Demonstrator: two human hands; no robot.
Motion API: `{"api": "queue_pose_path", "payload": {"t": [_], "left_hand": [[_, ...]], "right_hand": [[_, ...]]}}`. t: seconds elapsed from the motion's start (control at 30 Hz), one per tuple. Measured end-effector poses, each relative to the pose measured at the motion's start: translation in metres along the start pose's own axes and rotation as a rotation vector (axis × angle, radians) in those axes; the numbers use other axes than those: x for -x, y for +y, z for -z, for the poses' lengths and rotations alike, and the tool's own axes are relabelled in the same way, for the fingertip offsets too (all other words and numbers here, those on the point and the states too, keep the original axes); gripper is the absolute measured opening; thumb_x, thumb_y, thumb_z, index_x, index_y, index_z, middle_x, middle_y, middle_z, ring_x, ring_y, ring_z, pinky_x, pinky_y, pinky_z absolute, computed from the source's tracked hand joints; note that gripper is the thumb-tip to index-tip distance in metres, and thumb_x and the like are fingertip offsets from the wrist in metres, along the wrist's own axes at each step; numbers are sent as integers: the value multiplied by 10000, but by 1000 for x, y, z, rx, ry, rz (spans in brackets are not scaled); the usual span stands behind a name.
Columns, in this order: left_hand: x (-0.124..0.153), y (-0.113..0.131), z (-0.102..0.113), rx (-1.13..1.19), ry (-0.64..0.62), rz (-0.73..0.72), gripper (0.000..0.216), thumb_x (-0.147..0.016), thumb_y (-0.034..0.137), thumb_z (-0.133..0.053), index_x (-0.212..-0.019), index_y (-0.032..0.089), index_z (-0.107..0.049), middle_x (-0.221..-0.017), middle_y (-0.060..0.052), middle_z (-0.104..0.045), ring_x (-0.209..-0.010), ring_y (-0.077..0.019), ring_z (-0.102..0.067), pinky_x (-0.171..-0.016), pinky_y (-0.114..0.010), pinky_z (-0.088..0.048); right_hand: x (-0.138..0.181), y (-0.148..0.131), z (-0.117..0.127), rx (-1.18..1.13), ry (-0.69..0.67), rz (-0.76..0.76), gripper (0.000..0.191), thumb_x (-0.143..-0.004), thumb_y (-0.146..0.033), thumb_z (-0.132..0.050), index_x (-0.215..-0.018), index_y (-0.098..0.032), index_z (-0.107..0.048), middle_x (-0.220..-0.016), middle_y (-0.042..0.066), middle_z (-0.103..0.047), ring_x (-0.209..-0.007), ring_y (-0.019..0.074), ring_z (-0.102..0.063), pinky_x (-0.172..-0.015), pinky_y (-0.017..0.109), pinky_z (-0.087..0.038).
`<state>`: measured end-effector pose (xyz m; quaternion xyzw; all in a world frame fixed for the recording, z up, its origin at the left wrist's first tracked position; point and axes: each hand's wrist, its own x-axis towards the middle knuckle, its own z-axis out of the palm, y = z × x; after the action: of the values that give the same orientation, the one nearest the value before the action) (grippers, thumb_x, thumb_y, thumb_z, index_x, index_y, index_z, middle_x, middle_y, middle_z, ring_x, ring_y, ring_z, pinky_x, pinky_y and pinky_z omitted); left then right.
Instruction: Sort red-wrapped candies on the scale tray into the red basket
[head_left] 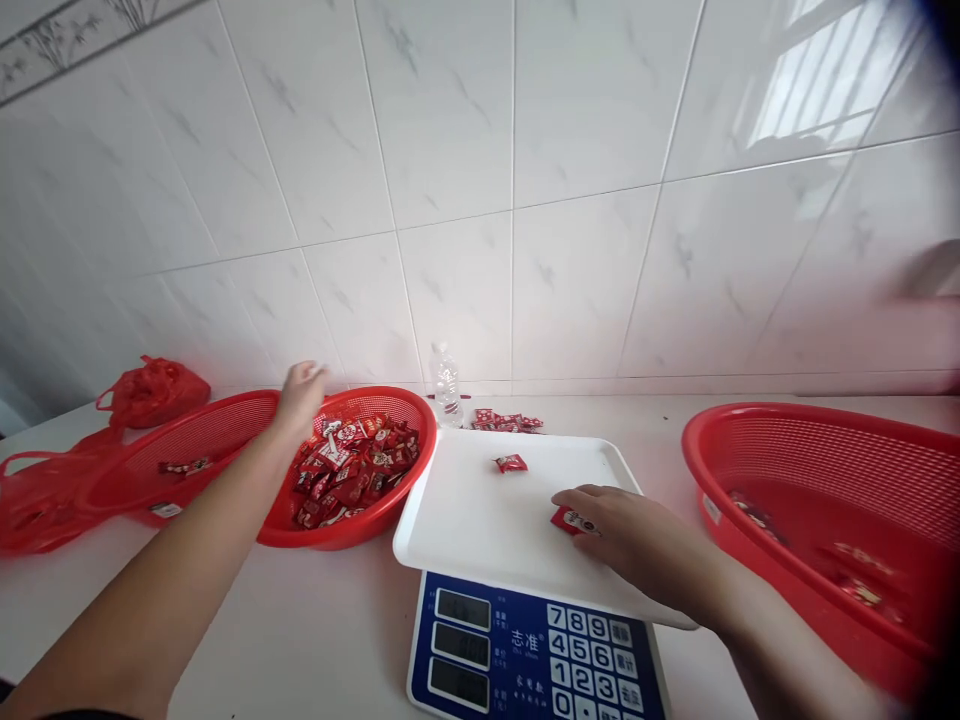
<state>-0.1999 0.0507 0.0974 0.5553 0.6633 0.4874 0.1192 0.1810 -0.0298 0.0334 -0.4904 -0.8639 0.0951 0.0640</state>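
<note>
Pinching a red packet (566,521) in right hand (619,525) near the tray's (469,520) right edge, risking scale (525,680) error by leaning; by the packet-filled basket's (397,402) left rim with left hand (302,393), too blurred to read.

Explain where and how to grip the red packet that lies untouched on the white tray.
Pinching its wider middle from above and the near right seems best. The red packet lies on the white tray with its narrow tip pointing left, giving less to hold. The right hand is on that near-right side.
</note>
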Motion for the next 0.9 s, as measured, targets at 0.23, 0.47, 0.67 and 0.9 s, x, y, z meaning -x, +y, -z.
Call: {"api": "queue_pose_path", "payload": {"t": [0.23,0.47,0.67,0.9], "left_hand": [[95,55,-112,-79,-776,-308,495,-744,365,-675,-1203,209,-572,-1351,-86,-536,-1245,-257,-483,-1046,-366,-369],[141,68,-170,-236,-928,-705,544,-738,475,-688,-1181,195,-544,-1260,-114,-552,-1220,-288,-454,-1034,-426,-362],[156,68,-174,-378,-819,-738,281,-890,399,-519,-965,135,-578,-1056,-139,-614,-1026,-304,-532,-892,-450,-434],[152,63,-146,-272,-822,-574,157,-879,270,-507,-790,165,-584,-861,-68,-609,-818,-239,-599,-744,-369,-468]], "right_hand": [[-3,-2,5,-91,23,-35,238,-840,-141,-461,-1008,-191,-622,-966,88,-674,-874,237,-629,-676,307,-419],[-13,2,-1,-148,101,-118,121,-834,-168,-461,-811,-172,-579,-862,78,-637,-705,185,-595,-576,271,-376],[-14,0,-1,-221,142,-134,194,-825,-179,-443,-641,-202,-499,-694,36,-634,-610,163,-552,-526,259,-360],[-4,-4,3,-368,180,-36,218,-872,-367,-460,-894,-239,-635,-921,28,-710,-816,197,-661,-655,294,-487]]}}
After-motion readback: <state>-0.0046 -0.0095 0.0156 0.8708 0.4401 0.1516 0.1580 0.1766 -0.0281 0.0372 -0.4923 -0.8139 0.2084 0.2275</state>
